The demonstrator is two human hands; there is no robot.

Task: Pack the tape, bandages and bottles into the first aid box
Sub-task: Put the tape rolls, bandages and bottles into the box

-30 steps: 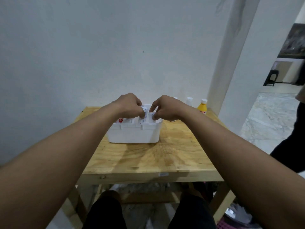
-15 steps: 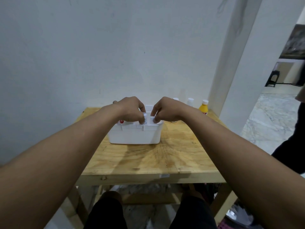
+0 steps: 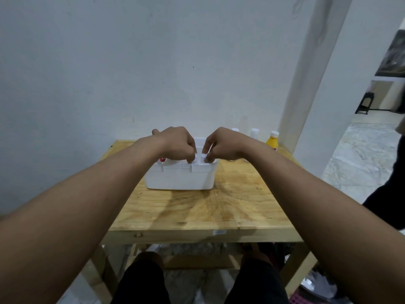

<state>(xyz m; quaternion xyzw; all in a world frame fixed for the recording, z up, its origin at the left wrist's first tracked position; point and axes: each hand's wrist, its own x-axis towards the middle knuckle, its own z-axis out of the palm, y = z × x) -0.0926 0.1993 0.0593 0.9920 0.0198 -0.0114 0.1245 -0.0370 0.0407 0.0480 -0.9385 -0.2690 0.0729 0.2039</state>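
The white first aid box (image 3: 179,178) stands open at the middle of the wooden table (image 3: 219,211). Above its rim, my left hand (image 3: 175,143) and my right hand (image 3: 225,143) each pinch one end of a small white packet (image 3: 200,160), which sits low between the box's walls. A red-marked item (image 3: 162,159) shows inside the box at the left. Behind my right hand stand two white-capped bottles (image 3: 254,133) and a yellow bottle (image 3: 272,142); the hand hides most of the nearest one.
A white wall rises just behind the table, with a pillar (image 3: 306,95) at the back right. Someone in dark clothing (image 3: 390,194) stands at the right edge. My knees are under the table's front edge.
Both hands have lowered the white packet from above the rim down into the box, staying close together.
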